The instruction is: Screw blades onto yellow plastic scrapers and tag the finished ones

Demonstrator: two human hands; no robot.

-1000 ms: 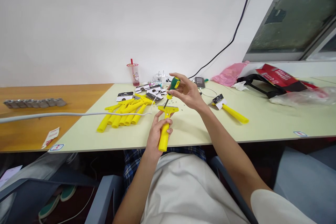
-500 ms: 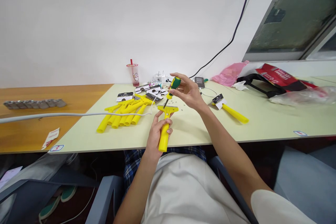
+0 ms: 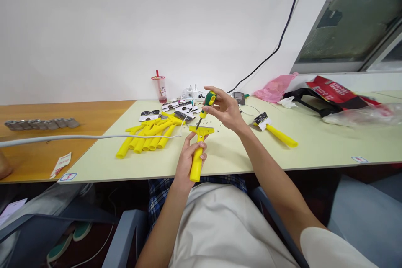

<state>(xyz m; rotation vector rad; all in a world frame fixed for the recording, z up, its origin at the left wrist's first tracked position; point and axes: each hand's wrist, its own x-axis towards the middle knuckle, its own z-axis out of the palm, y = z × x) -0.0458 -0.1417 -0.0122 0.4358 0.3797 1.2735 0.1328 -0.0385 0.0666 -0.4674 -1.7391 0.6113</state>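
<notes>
My left hand (image 3: 187,157) is wrapped round the handle of a yellow scraper (image 3: 196,163), its wide head tilted up and away from me. My right hand (image 3: 228,111) grips a green and yellow screwdriver (image 3: 210,99) by the handle, and the shaft slants down to the left end of the scraper head. The tip seems to touch the head there; the screw itself is too small to make out. Left of my hands lies a pile of yellow scraper handles (image 3: 150,134). Behind them are several blades in black and white card sleeves (image 3: 150,115).
One scraper with a sleeved blade (image 3: 281,135) lies to the right. A white cable (image 3: 94,137) crosses on the left. A lidded cup (image 3: 162,91) stands near the wall. Small screws (image 3: 217,131) are scattered behind the scraper. A red and black bag (image 3: 337,93) lies far right.
Both hands, the scraper and the screwdriver have barely shifted. At the far left edge, part of another person's skin has come into view by the wooden table.
</notes>
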